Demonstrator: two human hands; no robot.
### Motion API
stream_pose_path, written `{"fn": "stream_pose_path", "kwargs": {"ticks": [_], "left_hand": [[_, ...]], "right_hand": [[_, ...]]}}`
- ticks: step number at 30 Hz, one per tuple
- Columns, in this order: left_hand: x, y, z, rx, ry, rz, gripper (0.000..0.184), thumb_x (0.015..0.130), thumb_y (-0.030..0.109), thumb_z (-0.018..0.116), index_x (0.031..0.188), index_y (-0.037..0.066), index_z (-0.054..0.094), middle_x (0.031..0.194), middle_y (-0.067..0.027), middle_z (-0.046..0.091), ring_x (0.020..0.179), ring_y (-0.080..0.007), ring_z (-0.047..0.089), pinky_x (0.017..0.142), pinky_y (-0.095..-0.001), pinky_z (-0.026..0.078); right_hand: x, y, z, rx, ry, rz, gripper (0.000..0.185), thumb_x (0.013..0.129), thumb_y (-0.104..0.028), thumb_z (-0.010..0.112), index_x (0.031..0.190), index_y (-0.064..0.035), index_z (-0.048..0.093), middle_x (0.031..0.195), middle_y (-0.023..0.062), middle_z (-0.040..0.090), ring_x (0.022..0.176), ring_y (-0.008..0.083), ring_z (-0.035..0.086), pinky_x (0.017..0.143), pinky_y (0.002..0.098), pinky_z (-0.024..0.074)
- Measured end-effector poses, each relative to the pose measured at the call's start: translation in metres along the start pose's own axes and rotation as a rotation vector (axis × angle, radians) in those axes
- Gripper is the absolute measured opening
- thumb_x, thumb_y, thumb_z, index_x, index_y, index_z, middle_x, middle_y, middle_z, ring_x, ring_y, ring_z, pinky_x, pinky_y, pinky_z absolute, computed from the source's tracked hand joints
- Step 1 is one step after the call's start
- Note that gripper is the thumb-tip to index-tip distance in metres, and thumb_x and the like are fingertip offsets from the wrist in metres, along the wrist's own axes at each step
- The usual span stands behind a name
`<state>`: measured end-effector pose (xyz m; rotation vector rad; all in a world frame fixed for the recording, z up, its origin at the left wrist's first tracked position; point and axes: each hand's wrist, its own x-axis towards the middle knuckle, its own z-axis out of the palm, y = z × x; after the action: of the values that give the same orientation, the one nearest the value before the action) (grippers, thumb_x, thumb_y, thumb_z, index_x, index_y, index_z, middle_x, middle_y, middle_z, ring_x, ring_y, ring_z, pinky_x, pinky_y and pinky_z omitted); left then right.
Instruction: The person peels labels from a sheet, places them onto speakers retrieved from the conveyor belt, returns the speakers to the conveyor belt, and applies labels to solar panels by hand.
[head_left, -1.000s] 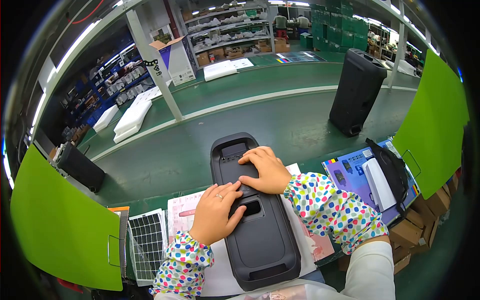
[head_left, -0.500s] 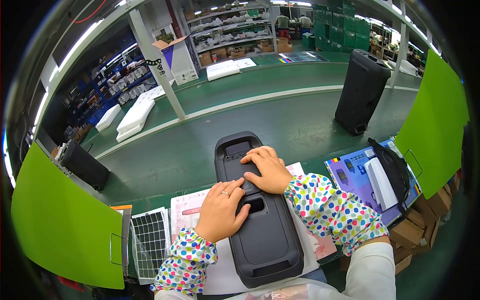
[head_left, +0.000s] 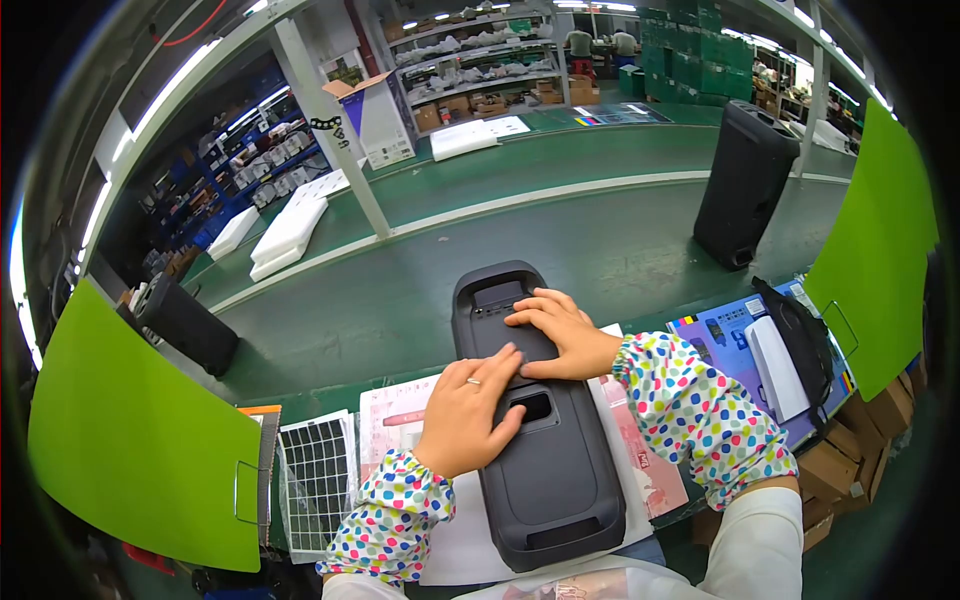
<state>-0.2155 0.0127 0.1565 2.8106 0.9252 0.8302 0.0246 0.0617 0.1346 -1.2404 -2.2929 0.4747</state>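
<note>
A black portable speaker (head_left: 555, 480) lies on its face across the bench, its back panel up, with a recessed opening (head_left: 537, 407) near the middle. My left hand (head_left: 468, 415), with a ring on one finger, rests on the panel above that opening, fingers stretched out and slightly blurred. Higher up, my right hand (head_left: 575, 340) lies spread on the panel, its thumb close to my left fingertips. Patterned sleeve covers reach both wrists. I cannot make out anything small under the fingers. White and pink printed sheets (head_left: 650, 465) are under the speaker.
Another black speaker (head_left: 745, 185) stands upright at the back right, and one more (head_left: 185, 325) is at the left. Green panels (head_left: 140, 430) flank the bench. A purple printed box (head_left: 715, 345) carries a black strap (head_left: 800, 345) and white piece (head_left: 775, 370). A gridded sheet (head_left: 318, 480) lies left.
The whole view has shifted, so the scene sits further right. My left fingers have slid slightly up the panel, and my right thumb has moved a little down and right.
</note>
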Motion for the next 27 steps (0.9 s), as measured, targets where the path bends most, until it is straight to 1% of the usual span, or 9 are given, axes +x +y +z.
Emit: {"fn": "stream_pose_path", "kwargs": {"ticks": [6,13,14,17,19,21,22,25,27], "left_hand": [[-0.005,0.0,0.003,0.093,-0.111,-0.036,0.059,0.091,0.032,0.063,0.142,0.006,0.052,0.148,-0.0139,0.05,0.141,-0.0376,0.039,0.117,-0.052,0.027],[-0.012,0.0,-0.001,0.069,-0.115,-0.016,0.05,0.092,0.032,0.064,0.136,0.008,0.059,0.144,-0.0155,0.054,0.137,-0.0372,0.045,0.115,-0.0551,0.031],[-0.014,0.004,-0.003,0.066,-0.125,-0.022,0.049,0.092,0.032,0.064,0.135,0.008,0.06,0.143,-0.0156,0.054,0.137,-0.0373,0.045,0.115,-0.0553,0.031],[-0.009,0.014,-0.016,0.03,-0.098,-0.029,0.048,0.089,0.031,0.07,0.129,0.006,0.063,0.139,-0.0178,0.057,0.132,-0.0371,0.05,0.111,-0.0545,0.036],[0.008,0.005,-0.029,0.034,0.028,-0.036,0.05,0.086,0.029,0.074,0.128,0.006,0.063,0.137,-0.0192,0.058,0.13,-0.0369,0.053,0.11,-0.0528,0.039],[0.037,-0.021,-0.031,0.033,0.137,-0.088,0.053,0.085,0.026,0.075,0.13,0.004,0.061,0.141,-0.0216,0.055,0.129,-0.0384,0.053,0.109,-0.0435,0.042],[0.053,-0.035,-0.032,0.036,0.12,-0.105,0.058,0.085,0.026,0.073,0.136,0.003,0.056,0.145,-0.0215,0.051,0.131,-0.0381,0.05,0.11,-0.0419,0.04],[0.087,-0.082,-0.006,0.048,0.041,-0.221,0.062,0.086,0.029,0.071,0.139,0.004,0.052,0.144,-0.0211,0.051,0.132,-0.0367,0.049,0.11,-0.0416,0.04],[0.102,-0.106,0.013,0.038,-0.015,-0.284,0.06,0.085,0.033,0.072,0.136,0.005,0.055,0.139,-0.0205,0.056,0.13,-0.0347,0.052,0.107,-0.0426,0.043]], "right_hand": [[0.002,0.009,0.001,0.046,-0.05,-0.083,0.068,0.085,-0.038,0.074,0.142,-0.0123,0.048,0.154,0.0134,0.037,0.15,0.0392,0.012,0.12,0.0521,0.0178],[0.005,0.014,0.005,0.091,-0.025,-0.123,0.052,0.092,-0.027,0.067,0.139,-0.0109,0.052,0.153,0.0125,0.039,0.15,0.0361,0.014,0.12,0.0497,0.0192],[0.006,0.014,0.006,0.122,0.023,-0.13,0.045,0.093,-0.021,0.065,0.135,-0.0097,0.055,0.149,0.0122,0.045,0.147,0.0343,0.023,0.119,0.047,0.0225],[0.008,0.007,0.005,0.232,0.3,-0.055,0.044,0.091,-0.023,0.067,0.132,-0.0085,0.057,0.145,0.0127,0.048,0.14,0.0331,0.035,0.116,0.0437,0.0289],[0.002,0.003,0.008,0.225,0.43,0.038,0.057,0.087,-0.03,0.072,0.135,-0.0063,0.052,0.142,0.0175,0.049,0.136,0.0351,0.039,0.115,0.0448,0.0303],[-0.011,-0.014,0.005,0.28,0.468,0.194,0.067,0.085,-0.034,0.075,0.138,-0.0038,0.049,0.142,0.0197,0.048,0.135,0.0365,0.04,0.114,0.0456,0.0307],[-0.02,-0.007,0.008,0.343,0.383,0.246,0.095,0.079,-0.047,0.079,0.147,0.0009,0.034,0.149,0.0254,0.039,0.141,0.0396,0.034,0.116,0.0457,0.0292],[-0.07,-0.028,0.012,0.57,0.152,0.544,0.115,0.077,-0.058,0.079,0.154,0.002,0.017,0.154,0.0277,0.031,0.144,0.0398,0.031,0.117,0.0437,0.0291],[-0.101,-0.03,0.024,0.681,-0.115,0.778,0.132,0.071,-0.065,0.08,0.156,0.0017,0.003,0.158,0.029,0.022,0.146,0.0424,0.026,0.117,0.0514,0.0265]]}}
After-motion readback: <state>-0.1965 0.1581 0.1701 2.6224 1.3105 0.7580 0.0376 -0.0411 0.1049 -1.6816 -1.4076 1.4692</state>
